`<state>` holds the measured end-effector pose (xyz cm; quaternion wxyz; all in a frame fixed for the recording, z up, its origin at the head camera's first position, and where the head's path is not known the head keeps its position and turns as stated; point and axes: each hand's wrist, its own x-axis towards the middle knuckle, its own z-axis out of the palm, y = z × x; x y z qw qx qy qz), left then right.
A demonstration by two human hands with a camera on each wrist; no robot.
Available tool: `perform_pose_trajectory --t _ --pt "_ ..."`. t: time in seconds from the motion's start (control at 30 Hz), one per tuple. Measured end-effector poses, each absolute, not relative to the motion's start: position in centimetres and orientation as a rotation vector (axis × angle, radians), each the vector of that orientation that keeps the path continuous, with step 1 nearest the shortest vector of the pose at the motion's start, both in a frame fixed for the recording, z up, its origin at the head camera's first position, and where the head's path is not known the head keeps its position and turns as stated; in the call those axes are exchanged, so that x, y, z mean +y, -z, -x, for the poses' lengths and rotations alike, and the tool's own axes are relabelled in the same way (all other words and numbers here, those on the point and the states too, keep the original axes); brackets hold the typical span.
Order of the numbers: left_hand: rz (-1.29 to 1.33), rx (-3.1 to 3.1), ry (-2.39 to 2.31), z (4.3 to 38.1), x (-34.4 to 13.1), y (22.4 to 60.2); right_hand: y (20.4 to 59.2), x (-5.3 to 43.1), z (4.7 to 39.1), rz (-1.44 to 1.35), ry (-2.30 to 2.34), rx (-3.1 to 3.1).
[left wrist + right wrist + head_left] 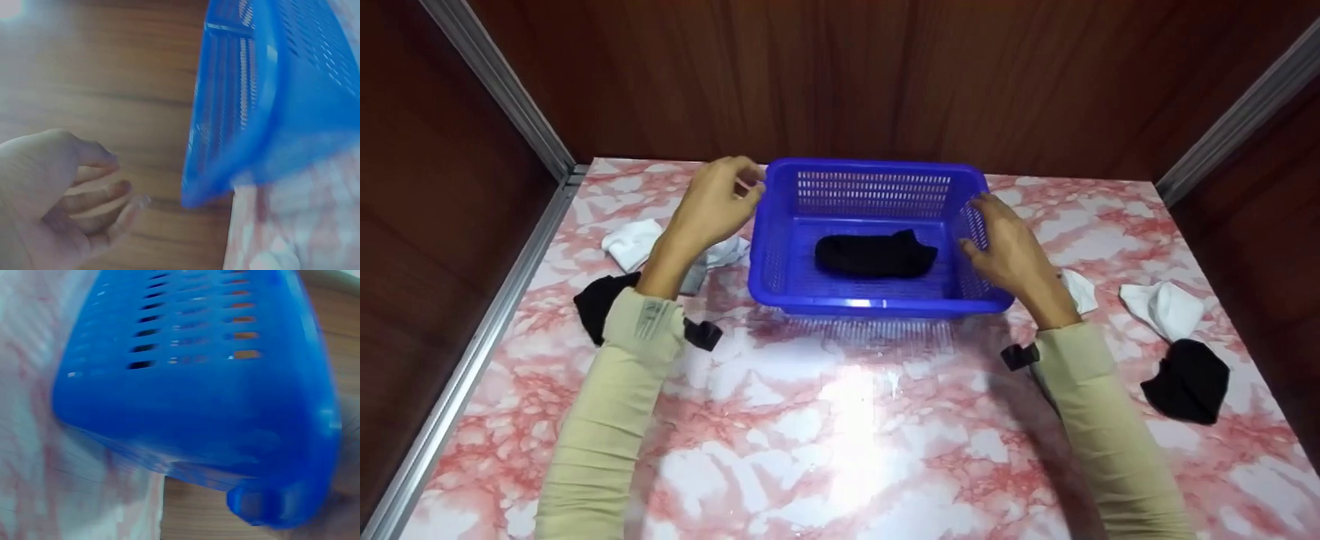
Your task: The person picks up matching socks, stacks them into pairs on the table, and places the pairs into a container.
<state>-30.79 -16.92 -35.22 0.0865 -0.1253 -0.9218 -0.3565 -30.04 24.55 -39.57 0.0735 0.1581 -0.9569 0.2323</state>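
Note:
A blue plastic basket with slotted walls stands on the marbled tabletop, and a black sock lies flat inside it. My left hand is beside the basket's far left corner. The left wrist view shows this hand apart from the rim, its fingers loosely bent and nothing between them. Over the right rim is my right hand, thumb and fingers spread apart above the basket's inner side. In the right wrist view the basket's outer wall hides most of that hand.
To the left lie a white sock, a light grey sock and a black sock, partly behind my forearm. On the right are white socks and another black sock. Brown wooden panels enclose the table's back and sides.

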Motion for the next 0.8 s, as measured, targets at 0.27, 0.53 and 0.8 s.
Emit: perform_pose_trajectory --t 0.27,0.53,0.8 --pt "0.275 -2.751 1.055 29.2 -21.7 38.2 41.6 24.7 29.9 -0.456 -0.703 -2.902" --pt "0.137 -2.787 1.015 26.3 -26.9 40.3 41.8 24.9 29.8 -0.385 -0.792 -2.893" --pt "-0.036 -2.912 0.951 23.9 -30.8 42.6 41.2 24.4 30.4 -0.389 -0.75 -2.926"
